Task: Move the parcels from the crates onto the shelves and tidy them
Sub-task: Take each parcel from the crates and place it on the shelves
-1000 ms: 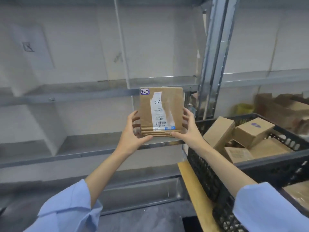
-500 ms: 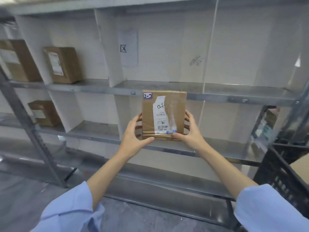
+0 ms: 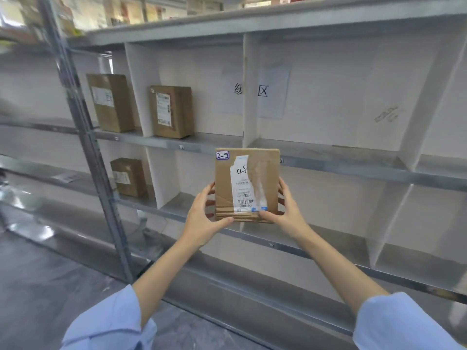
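Note:
I hold a flat brown cardboard parcel (image 3: 246,184) upright at chest height, its white shipping label and a small "2-2" sticker facing me. My left hand (image 3: 206,218) grips its lower left edge and my right hand (image 3: 286,213) grips its lower right edge. The parcel hangs in front of the metal shelving (image 3: 328,157), level with the middle shelf board. Three other brown parcels stand on the shelves: two on the upper board (image 3: 111,102) (image 3: 171,111) and one on the board below (image 3: 129,176). No crate is in view.
White dividers (image 3: 249,97) split the shelves into compartments; those ahead and to the right hold no parcels. A grey upright post (image 3: 83,137) stands at left. Paper signs hang on the back wall (image 3: 271,90). Grey floor lies below left.
My view has swung left, away from the black crate of parcels, which has left the frame. The held parcel stays in both hands, and the shelf compartments with stored parcels have come into view.

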Motion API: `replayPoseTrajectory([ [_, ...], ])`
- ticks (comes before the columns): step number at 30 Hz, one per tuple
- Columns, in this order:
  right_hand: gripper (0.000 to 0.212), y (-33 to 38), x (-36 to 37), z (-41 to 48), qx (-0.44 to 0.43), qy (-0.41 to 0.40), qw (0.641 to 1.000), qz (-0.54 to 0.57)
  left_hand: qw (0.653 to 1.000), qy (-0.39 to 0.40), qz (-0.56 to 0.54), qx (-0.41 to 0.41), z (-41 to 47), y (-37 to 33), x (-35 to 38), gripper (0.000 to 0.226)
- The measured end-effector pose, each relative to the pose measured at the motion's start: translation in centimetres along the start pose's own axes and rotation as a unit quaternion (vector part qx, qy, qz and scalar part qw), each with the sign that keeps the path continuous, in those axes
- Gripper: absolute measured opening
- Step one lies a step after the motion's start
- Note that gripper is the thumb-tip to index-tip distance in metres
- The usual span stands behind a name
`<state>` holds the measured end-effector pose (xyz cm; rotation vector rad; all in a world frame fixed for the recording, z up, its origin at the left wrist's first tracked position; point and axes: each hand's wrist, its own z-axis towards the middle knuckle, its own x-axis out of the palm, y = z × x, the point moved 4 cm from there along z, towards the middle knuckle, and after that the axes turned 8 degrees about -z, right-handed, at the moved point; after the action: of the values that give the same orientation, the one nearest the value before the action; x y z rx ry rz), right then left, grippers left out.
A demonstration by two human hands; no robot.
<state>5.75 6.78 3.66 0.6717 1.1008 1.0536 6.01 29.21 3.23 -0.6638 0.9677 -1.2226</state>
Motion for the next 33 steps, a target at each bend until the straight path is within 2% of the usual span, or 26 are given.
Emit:
replayPoseTrajectory([
  [13, 0.092, 0.9, 10.2, 7.2, -0.026, 0.040, 0.999, 0.016, 0.999, -0.031, 0.006, -0.022, 2.9, 4.5, -9.0, 0.097],
  [33, 0.084, -6.1, 19.7, 18.9, -0.008, 0.035, 0.998, 0.049, 0.991, 0.001, 0.098, -0.093, 11.9, 14.8, -15.0, 0.089],
])
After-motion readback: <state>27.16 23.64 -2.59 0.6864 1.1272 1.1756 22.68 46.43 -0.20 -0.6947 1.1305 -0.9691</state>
